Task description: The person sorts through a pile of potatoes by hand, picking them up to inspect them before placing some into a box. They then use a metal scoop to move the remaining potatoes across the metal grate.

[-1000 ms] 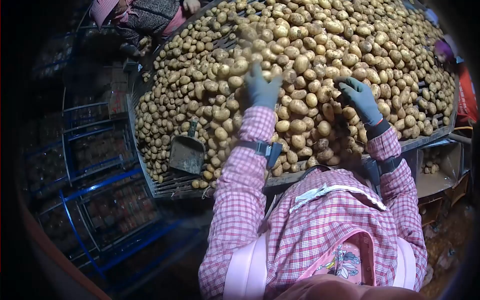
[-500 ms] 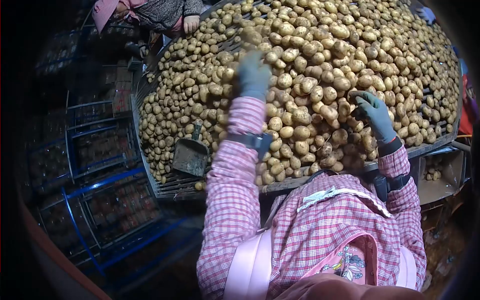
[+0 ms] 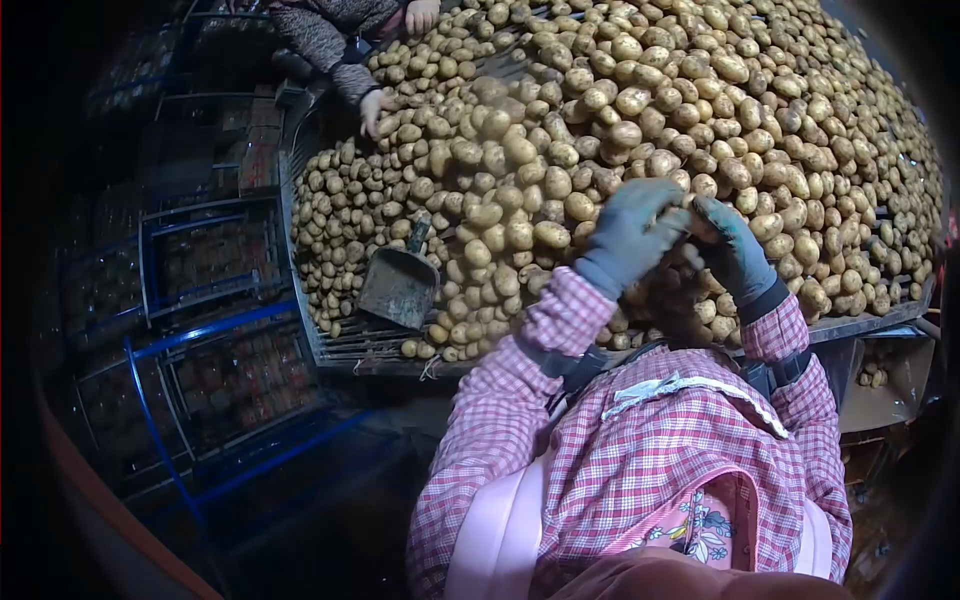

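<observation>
Many potatoes [image 3: 520, 190] cover a slatted sorting table [image 3: 345, 350]. My left hand [image 3: 637, 232], in a grey-green glove, is over the near middle of the pile, its fingers curled toward my right hand. Close beside it on the right, my right hand [image 3: 735, 248], gloved too, has its fingers bent inward over the potatoes. The fingertips of both hands nearly meet; what lies between them is small and blurred, and I cannot make it out. A metal scoop [image 3: 398, 288] rests on the potatoes at the left, its handle pointing away from me.
Across the table at the upper left, a co-worker's hand [image 3: 372, 112] touches the potatoes, with the other hand [image 3: 422, 15] near the far edge. Blue metal frames [image 3: 215, 330] and crates stand left of the table. A cardboard box [image 3: 890, 380] with several potatoes is at the right.
My left hand has come from the far left of the pile to beside my right hand. My right hand has shifted slightly. The co-worker has reached one hand onto the potatoes.
</observation>
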